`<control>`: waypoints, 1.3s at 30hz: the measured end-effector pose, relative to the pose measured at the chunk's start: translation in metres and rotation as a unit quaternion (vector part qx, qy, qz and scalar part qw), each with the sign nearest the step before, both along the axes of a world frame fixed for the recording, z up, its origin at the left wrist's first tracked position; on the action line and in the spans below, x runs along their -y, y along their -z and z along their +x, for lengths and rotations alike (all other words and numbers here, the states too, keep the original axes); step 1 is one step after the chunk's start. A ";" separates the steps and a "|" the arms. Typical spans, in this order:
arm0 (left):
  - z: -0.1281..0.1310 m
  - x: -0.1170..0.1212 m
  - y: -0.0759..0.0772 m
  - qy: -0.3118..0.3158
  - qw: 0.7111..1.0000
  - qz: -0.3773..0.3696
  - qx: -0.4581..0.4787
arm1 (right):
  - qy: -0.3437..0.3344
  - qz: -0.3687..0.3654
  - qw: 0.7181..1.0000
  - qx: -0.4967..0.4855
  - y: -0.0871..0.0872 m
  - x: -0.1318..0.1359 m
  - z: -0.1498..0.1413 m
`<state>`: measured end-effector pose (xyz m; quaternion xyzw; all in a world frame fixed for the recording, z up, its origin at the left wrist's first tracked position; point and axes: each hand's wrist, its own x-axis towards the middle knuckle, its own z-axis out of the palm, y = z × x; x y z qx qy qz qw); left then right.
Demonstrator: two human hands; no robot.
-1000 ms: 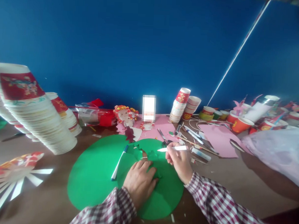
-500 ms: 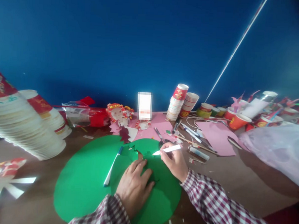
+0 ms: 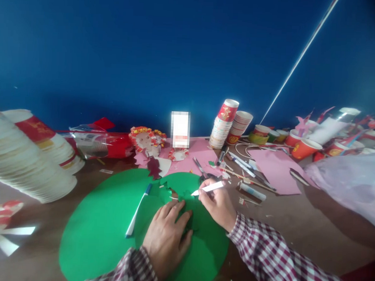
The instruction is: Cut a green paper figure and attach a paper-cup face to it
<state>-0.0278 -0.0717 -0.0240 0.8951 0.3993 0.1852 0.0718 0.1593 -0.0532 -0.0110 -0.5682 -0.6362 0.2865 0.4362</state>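
My left hand (image 3: 167,234) lies flat with fingers spread on a large green paper sheet (image 3: 99,228) with rounded edges. My right hand (image 3: 216,203) pinches a white marker (image 3: 210,188), its tip pointing left at the green paper just beyond my left fingers. Small cut green scraps (image 3: 185,193) and a brown piece (image 3: 174,193) are near the tip. Left of my left hand, a second marker (image 3: 138,211) with blue ends rests on the green sheet. Black-handled scissors (image 3: 205,171) lie behind my right hand, partly hidden by it.
Paper cup stacks stand at the left (image 3: 31,162) and at the back (image 3: 224,124). Pink paper (image 3: 275,169), pens (image 3: 242,165) and a glue stick (image 3: 252,192) lie to the right. A translucent plastic bag (image 3: 350,185) bulges at far right. Behind everything rises a blue wall (image 3: 148,51).
The view has shifted, so the left cup stack slides toward the left edge. The marker tip in my right hand has come down and left, closer to my left fingers. My left hand stays on the paper.
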 end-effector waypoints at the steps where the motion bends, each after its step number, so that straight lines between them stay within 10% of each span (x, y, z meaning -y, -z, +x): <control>1: 0.000 0.000 0.000 -0.001 1.000 0.002 0.000 | 0.000 -0.001 1.000 0.003 0.000 0.000 0.000; 39: 0.001 0.002 0.000 -0.018 1.000 0.012 0.009 | -0.004 -0.007 0.999 0.037 -0.002 -0.002 0.000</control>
